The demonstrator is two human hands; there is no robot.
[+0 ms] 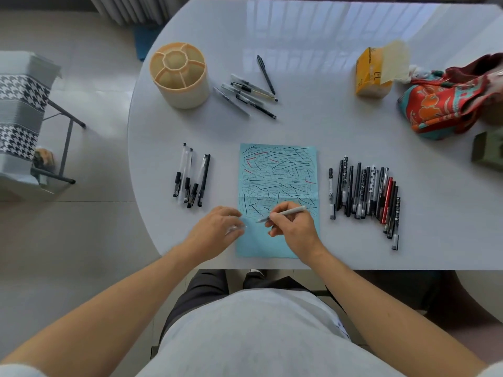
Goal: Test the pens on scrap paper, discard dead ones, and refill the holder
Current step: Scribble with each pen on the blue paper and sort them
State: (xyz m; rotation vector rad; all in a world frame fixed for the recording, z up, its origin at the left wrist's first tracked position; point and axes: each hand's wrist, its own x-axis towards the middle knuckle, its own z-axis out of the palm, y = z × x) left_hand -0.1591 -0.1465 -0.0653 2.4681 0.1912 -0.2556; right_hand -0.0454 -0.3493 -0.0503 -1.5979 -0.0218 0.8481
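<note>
A light blue scrap paper (277, 172) covered in black and red strokes lies in front of me on the white table (340, 126). My right hand (292, 223) grips a grey pen (285, 212), tip pointing left just over the paper's lower part. My left hand (217, 227) rests at the paper's left edge and holds a clear pen cap (236, 229). The cream compartmented holder (179, 74) stands empty at the back left. Loose pens lie beside it (246, 91). A small group of pens (192, 176) lies left of the paper, a long row (364, 194) right of it.
A yellow tissue pack (377, 72) and a red patterned bag (451, 102) sit at the back right. A green box (488, 152) is at the right edge. A houndstooth-covered chair (21, 118) stands on the floor to the left.
</note>
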